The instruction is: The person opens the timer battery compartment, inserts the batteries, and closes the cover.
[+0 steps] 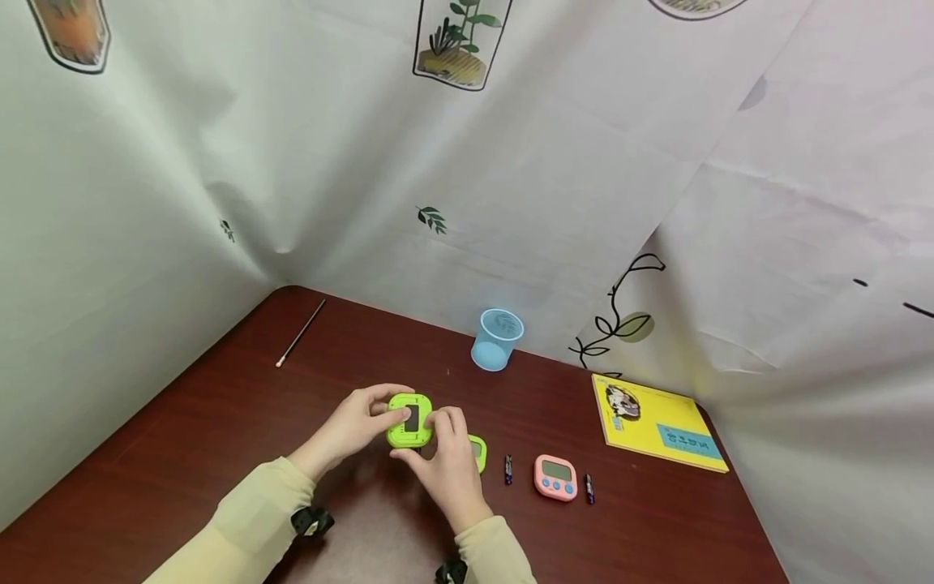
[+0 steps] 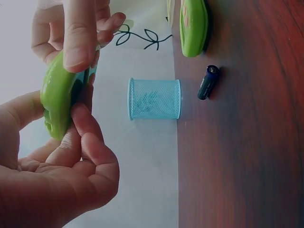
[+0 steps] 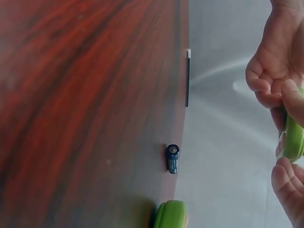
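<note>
Item count, as seen from the head view:

- Hands: two. The left hand (image 1: 355,426) and the right hand (image 1: 443,470) both grip the same green timer (image 1: 409,421).
- Timers: two complete units, the green timer and one pink timer (image 1: 556,477) lying on the table (image 1: 182,438).
- Loose green parts: one green piece (image 1: 477,453), on the table just beside the right hand.
- Batteries: two. One battery (image 1: 507,469) lies left of the pink timer, and a second battery (image 1: 589,489) lies right of it.
- Mesh cups: one blue mesh cup (image 1: 497,339).
- Books: one yellow book (image 1: 657,422).
- Thin sticks: one thin stick (image 1: 300,333), near the far left table edge.
</note>
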A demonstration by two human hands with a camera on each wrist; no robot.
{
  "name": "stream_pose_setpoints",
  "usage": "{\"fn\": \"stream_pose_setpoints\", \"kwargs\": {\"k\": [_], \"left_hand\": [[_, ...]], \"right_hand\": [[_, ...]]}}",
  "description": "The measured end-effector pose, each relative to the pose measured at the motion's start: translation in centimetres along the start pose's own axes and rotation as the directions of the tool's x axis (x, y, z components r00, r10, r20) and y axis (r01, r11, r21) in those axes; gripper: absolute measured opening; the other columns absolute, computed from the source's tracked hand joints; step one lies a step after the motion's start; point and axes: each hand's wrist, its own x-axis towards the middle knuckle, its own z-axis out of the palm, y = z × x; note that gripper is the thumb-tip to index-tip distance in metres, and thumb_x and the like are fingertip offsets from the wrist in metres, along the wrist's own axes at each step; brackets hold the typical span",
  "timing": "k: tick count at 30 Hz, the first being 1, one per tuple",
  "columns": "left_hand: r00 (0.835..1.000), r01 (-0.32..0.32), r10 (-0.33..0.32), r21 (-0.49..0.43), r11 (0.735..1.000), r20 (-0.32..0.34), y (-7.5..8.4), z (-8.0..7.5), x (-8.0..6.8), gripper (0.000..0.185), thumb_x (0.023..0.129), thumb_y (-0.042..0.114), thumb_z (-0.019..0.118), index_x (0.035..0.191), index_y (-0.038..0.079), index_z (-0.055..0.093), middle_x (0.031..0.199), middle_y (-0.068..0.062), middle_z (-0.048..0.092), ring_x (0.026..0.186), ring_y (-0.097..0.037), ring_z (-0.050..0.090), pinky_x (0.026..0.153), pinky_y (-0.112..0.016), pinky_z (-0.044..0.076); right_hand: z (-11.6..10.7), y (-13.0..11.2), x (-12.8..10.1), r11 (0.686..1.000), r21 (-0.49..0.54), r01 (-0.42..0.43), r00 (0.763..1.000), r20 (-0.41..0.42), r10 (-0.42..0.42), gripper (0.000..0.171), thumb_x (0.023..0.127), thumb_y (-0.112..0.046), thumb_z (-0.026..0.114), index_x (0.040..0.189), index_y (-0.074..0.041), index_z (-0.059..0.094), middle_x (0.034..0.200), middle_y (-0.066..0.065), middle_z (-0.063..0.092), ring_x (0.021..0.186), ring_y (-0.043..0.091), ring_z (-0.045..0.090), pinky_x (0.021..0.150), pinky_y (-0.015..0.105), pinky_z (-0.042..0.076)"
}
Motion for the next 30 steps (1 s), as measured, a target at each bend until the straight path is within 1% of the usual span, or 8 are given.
{"fn": "stream_pose_setpoints", "kwargs": {"k": [4,7,13,17,20,22,27,30], "left_hand": [[1.0,-0.027,0.027,-0.012,1.0,0.008,0.1,-0.1,-0.2,0.045,0.092,0.019,0.063,0.131,-0.002,0.052,0.111,-0.019,0.065,0.095,-0.024,0.066,0.072,-0.026,0.053],[0.998,-0.06,0.061,-0.014,0.998,0.014,0.1,-0.2,-0.3,0.043,0.093,0.016,0.062,0.13,-0.002,0.052,0.111,-0.021,0.065,0.093,-0.023,0.066,0.07,-0.026,0.053],[0.992,-0.115,0.114,0.014,0.993,0.047,0.1,-0.3,-0.4,0.039,0.093,0.014,0.061,0.129,0.0,0.054,0.105,-0.02,0.066,0.087,-0.022,0.063,0.066,-0.026,0.052],[0.986,-0.149,0.144,0.06,0.987,0.082,-0.1,-0.1,-0.4,0.039,0.094,0.014,0.06,0.129,0.0,0.054,0.1,-0.016,0.067,0.08,-0.016,0.06,0.064,-0.028,0.05],[0.983,-0.158,0.151,0.07,0.985,0.1,-0.3,0.0,-0.4,0.039,0.094,0.015,0.06,0.129,0.0,0.054,0.099,-0.014,0.067,0.077,-0.013,0.059,0.063,-0.03,0.051],[0.983,-0.154,0.146,0.072,0.985,0.11,-0.4,0.1,-0.5,0.039,0.094,0.015,0.06,0.129,0.0,0.054,0.099,-0.014,0.067,0.077,-0.012,0.059,0.063,-0.029,0.051],[0.982,-0.139,0.127,0.079,0.987,0.136,-0.5,0.2,-0.3,0.038,0.095,0.017,0.059,0.13,0.003,0.054,0.106,-0.015,0.065,0.082,-0.015,0.062,0.065,-0.026,0.051],[0.98,-0.145,0.131,0.082,0.986,0.147,-0.4,0.2,-0.2,0.038,0.095,0.017,0.059,0.13,0.003,0.054,0.109,-0.015,0.065,0.085,-0.015,0.063,0.067,-0.025,0.051]], "right_hand": [[-0.1,0.0,0.0,1.0,0.002,-0.019,1.0,0.024,0.019,0.054,0.064,-0.033,0.088,0.093,-0.01,0.048,0.093,0.001,0.043,0.06,0.012,0.052,0.058,0.008,0.041],[-0.4,0.0,0.1,0.992,0.082,-0.092,0.994,0.07,0.086,0.053,0.067,-0.034,0.086,0.096,-0.01,0.049,0.09,0.001,0.046,0.063,0.013,0.054,0.058,0.012,0.044],[-1.1,-0.1,0.5,0.909,0.295,-0.295,0.955,0.108,0.275,0.053,0.072,-0.03,0.083,0.109,-0.011,0.05,0.082,0.003,0.058,0.064,0.006,0.054,0.058,0.02,0.049],[-1.5,0.1,0.7,0.892,0.305,-0.334,0.942,0.11,0.316,0.055,0.075,-0.029,0.081,0.118,-0.012,0.05,0.081,0.004,0.061,0.063,0.003,0.055,0.059,0.02,0.049],[-1.7,0.3,0.6,0.875,0.304,-0.378,0.925,0.164,0.343,0.055,0.077,-0.031,0.079,0.121,-0.011,0.051,0.081,0.002,0.062,0.064,0.003,0.056,0.06,0.02,0.049],[-1.7,0.4,0.6,0.851,0.308,-0.426,0.902,0.218,0.373,0.052,0.078,-0.033,0.078,0.119,-0.011,0.054,0.079,0.0,0.063,0.064,0.003,0.058,0.059,0.02,0.049],[-1.9,0.6,0.8,0.738,0.384,-0.555,0.829,0.333,0.45,0.032,0.081,-0.027,0.076,0.102,-0.006,0.066,0.074,0.004,0.065,0.062,0.019,0.065,0.054,0.02,0.049],[-2.8,-0.1,1.4,0.693,0.423,-0.584,0.81,0.359,0.464,0.022,0.082,-0.019,0.075,0.093,-0.001,0.068,0.074,0.01,0.066,0.06,0.029,0.065,0.052,0.022,0.05]]}}
